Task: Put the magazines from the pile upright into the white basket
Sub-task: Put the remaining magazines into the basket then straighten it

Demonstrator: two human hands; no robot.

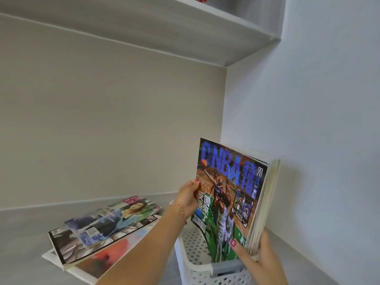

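The NBA magazine (228,194) stands upright with its lower edge already inside the basket (197,262), so the step now is, I judge, to ease it straight down against the magazines behind it without letting the cover buckle. The left hand (188,197) pinches its left edge, thumb on the cover; the right hand (257,258) is closed around the bottom corner of the upright stack. The pile (107,227) lies on the table (22,243), left of the basket.

Glossy paper magazines (228,194), a perforated white plastic basket (197,262), a smooth matt grey counter (24,243).
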